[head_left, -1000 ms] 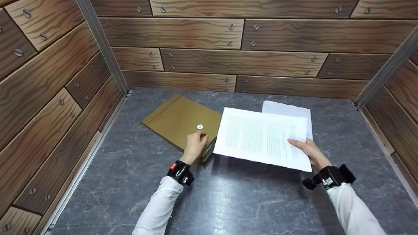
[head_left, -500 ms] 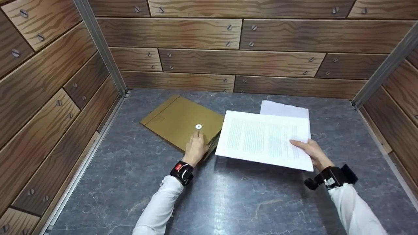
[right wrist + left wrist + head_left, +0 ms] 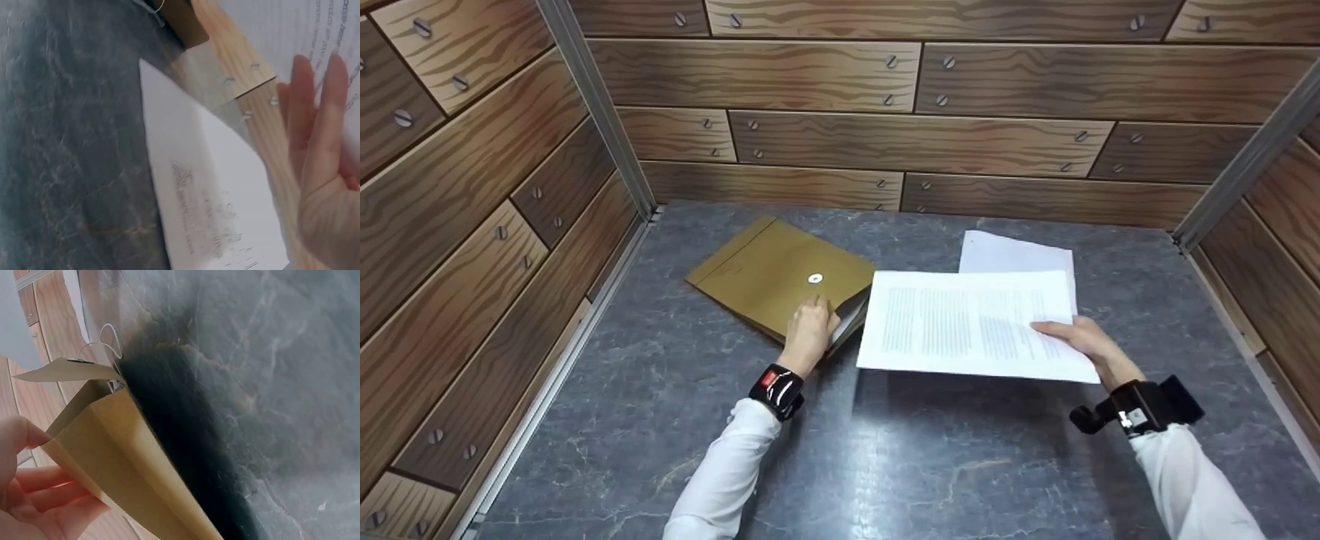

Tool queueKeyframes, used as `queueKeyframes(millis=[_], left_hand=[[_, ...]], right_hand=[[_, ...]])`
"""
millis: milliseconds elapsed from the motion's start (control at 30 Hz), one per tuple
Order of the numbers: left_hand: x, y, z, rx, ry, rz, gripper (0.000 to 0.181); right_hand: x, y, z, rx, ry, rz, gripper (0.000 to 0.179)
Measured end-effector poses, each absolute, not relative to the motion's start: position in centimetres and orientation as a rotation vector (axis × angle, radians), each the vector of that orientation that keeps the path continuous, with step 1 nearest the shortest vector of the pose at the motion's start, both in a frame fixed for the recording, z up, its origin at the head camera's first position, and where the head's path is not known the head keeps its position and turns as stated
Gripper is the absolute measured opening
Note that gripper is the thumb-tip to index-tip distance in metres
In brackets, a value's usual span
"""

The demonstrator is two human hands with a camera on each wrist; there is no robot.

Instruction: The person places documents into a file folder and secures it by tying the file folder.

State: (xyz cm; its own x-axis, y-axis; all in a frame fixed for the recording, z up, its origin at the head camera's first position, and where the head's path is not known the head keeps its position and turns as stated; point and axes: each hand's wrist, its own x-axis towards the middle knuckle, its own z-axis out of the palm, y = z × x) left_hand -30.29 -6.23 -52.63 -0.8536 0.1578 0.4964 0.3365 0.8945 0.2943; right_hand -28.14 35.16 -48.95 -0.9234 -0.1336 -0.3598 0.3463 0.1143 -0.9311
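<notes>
A brown paper document envelope (image 3: 765,262) with a white round button (image 3: 815,278) lies at the left of the table. My left hand (image 3: 808,334) pinches the near panel at its mouth, lifting that edge so a gap shows. In the left wrist view the flap (image 3: 67,372) stands away from the mouth, and a thin white string (image 3: 112,340) loops beside it. My right hand (image 3: 1084,345) grips printed paper (image 3: 945,315) by its right edge, thumb on top and fingers beneath. Its left edge comes right up to the envelope's mouth in the head view.
Another white sheet (image 3: 1012,255) lies on the grey marbled tabletop (image 3: 930,465) behind the held paper, partly covered by it in the head view. Wood-patterned walls (image 3: 825,142) enclose the table at the back and both sides.
My left hand has gone from above the envelope to its mouth and raised the edge, widening the gap. The held paper has tilted level and come slightly nearer to me.
</notes>
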Motion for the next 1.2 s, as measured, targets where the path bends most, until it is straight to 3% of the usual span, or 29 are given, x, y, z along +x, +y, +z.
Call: queueKeyframes(millis=[233, 500, 933, 1200], left_hand=[[-30.2, -6.1, -52.7, -0.351, -2.563, -0.515, 0.017], [-30.1, -5.9, -52.6, -0.335, -2.613, -0.536, 0.015], [-30.0, -5.7, -52.0, -0.307, -2.655, -0.54, 0.012], [-30.0, -5.7, -52.1, -0.315, -2.623, -0.491, 0.012]], right_hand=[[-28.0, 35.6, -47.0, 0.22, 2.137, -1.687, 0.017], [-28.2, 33.5, -46.3, 0.231, 2.06, -1.835, 0.012], [-27.9, 29.6, -49.2, 0.249, 1.977, -2.122, 0.04], [-28.1, 27.6, -49.2, 0.279, 2.071, -2.101, 0.047]])
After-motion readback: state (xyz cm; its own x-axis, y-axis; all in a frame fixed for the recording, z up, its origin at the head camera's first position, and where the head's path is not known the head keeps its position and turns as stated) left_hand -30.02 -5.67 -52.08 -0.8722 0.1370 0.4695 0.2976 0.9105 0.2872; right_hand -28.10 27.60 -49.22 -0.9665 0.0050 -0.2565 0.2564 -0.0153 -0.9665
